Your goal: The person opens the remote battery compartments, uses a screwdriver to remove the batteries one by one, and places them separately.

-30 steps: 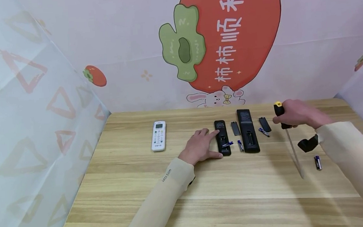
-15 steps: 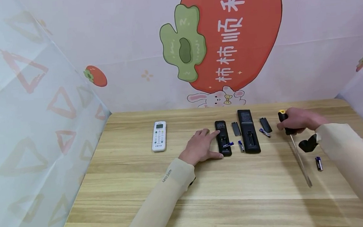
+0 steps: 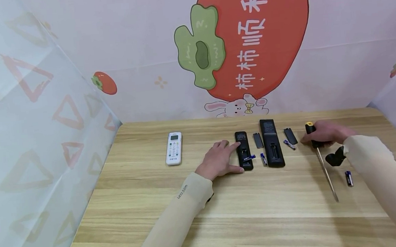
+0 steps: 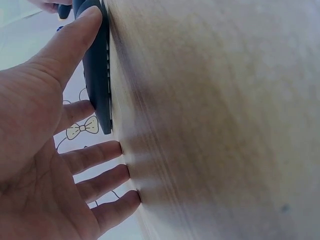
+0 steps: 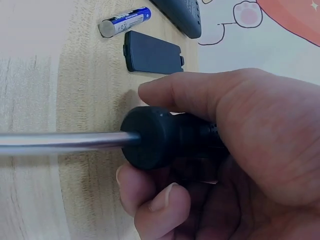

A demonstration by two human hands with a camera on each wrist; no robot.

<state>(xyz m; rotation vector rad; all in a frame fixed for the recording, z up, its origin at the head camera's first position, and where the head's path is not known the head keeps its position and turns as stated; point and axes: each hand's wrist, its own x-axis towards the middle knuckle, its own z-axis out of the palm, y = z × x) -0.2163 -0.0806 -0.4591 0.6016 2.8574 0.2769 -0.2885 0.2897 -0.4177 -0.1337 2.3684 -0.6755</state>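
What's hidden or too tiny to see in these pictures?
Head view: button lettering on the oblong white plastic remote, too small.
Left wrist view: one end of the slim black plastic remote, cut by the top edge.
Right wrist view: the tip of the long black-handled metal screwdriver, cut by the left edge, and handle partly covered by the right hand.

White remote [image 3: 174,148] on the wooden table [image 3: 121,205] before a pale backdrop [image 3: 141,97] with a red fruit print [image 3: 278,37].
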